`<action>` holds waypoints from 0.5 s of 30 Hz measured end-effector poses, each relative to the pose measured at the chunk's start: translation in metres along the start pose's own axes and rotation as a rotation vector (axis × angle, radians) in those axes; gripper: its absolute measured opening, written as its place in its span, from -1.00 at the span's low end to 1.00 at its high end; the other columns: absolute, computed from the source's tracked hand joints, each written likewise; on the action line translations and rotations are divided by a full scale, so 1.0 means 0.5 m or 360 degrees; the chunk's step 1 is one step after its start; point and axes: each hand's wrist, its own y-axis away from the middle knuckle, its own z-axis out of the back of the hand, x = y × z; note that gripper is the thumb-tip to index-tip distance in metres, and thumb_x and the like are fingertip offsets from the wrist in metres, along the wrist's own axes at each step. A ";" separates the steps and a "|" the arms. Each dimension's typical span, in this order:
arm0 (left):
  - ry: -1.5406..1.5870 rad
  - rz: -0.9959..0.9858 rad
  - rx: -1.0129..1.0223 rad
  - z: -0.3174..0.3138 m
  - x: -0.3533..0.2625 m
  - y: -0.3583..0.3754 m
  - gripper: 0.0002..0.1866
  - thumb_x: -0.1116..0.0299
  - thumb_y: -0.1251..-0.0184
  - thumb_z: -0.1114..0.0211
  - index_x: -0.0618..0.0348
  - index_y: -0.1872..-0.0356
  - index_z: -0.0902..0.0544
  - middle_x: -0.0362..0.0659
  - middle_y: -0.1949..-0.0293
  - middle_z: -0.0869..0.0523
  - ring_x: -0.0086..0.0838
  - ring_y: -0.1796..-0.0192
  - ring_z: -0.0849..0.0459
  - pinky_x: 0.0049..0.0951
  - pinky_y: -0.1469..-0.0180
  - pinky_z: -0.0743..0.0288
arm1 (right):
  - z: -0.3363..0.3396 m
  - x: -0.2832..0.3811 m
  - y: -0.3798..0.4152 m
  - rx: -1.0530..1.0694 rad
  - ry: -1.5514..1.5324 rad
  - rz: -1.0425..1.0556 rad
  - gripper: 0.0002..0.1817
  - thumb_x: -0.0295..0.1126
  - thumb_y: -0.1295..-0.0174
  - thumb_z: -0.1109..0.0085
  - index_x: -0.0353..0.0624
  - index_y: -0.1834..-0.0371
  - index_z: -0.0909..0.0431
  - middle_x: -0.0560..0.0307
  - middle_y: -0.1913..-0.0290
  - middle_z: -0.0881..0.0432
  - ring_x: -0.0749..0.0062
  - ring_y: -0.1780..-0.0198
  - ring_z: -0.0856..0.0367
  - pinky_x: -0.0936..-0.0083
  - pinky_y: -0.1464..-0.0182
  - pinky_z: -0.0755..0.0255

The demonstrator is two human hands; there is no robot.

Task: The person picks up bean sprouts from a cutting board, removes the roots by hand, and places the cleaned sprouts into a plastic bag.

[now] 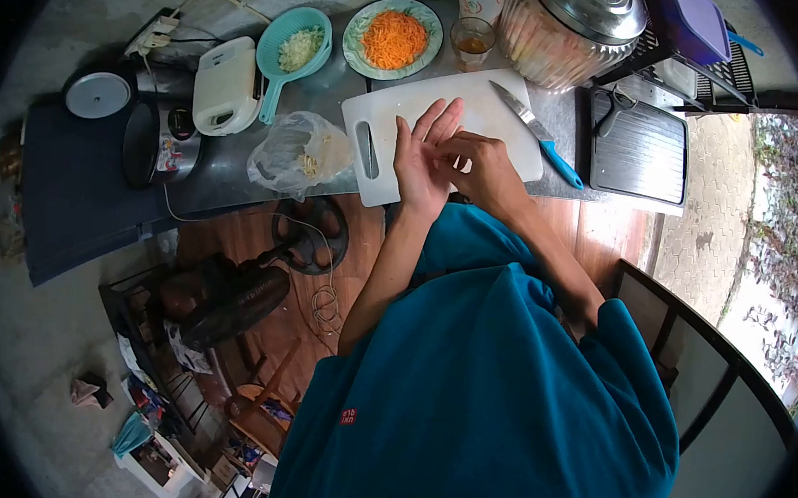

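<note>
My left hand [420, 167] is held palm up over the front of the white cutting board [386, 109], fingers stretched out. Against its palm, the fingertips of my right hand [488, 170] are pinched together; whatever they may hold is too small to make out. To the right on the board lies a knife [538, 134] with a blue handle, its blade pointing to the back left. Left of the board sits a clear plastic bag [285, 156] with pale scraps in it.
Behind the board are a plate [355, 50] of shredded carrot [393, 39], a glass [471, 55] and a large lidded jar [562, 38]. A teal strainer [273, 69] holds chopped white pieces. A griddle [651, 151] lies right; a fan [238, 307] stands below the counter.
</note>
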 end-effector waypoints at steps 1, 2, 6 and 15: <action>0.0041 0.0013 0.0000 0.003 0.002 0.000 -0.23 -0.22 -0.44 0.21 0.33 -0.32 -0.23 0.21 -0.38 -0.22 -0.10 -0.47 -0.11 -0.19 -0.46 -0.02 | 0.000 -0.012 0.000 -0.0037 0.0002 -0.0028 -0.75 -0.60 0.04 -0.26 -0.30 0.22 -0.67 -0.03 0.31 -0.69 0.25 0.31 -0.67 0.45 0.19 -0.54; 0.0043 0.0012 -0.0003 0.006 0.002 -0.002 -0.23 -0.22 -0.44 0.21 0.33 -0.32 -0.23 0.21 -0.38 -0.22 -0.10 -0.47 -0.11 -0.19 -0.46 -0.02 | 0.002 -0.027 0.000 -0.0075 0.0006 -0.0055 -0.77 -0.62 0.02 -0.27 -0.31 0.23 -0.67 0.03 0.34 -0.70 0.38 0.34 -0.66 0.53 0.23 -0.52; 0.0340 -0.0028 -0.0029 0.024 0.003 -0.013 -0.31 -0.10 -0.48 0.14 0.39 -0.29 -0.22 0.29 -0.36 -0.19 -0.07 -0.46 -0.12 -0.17 -0.47 -0.04 | 0.041 -0.128 -0.002 -0.0310 -0.0560 -0.0280 -0.83 -0.54 -0.10 -0.25 -0.42 0.26 -0.64 0.03 0.35 -0.71 0.48 0.34 -0.66 0.55 0.24 -0.54; -0.1012 0.0127 -0.0277 0.127 0.021 -0.026 -0.67 0.39 -0.42 -0.13 0.45 -0.07 -0.50 0.10 0.11 -0.66 -0.26 0.12 -0.71 -0.43 0.00 -0.60 | 0.076 -0.352 0.051 -0.0559 0.0296 -0.0627 -0.80 -0.40 -0.03 -0.29 -0.24 0.30 -0.71 -0.14 0.34 -0.71 0.19 0.34 -0.73 0.41 0.22 -0.57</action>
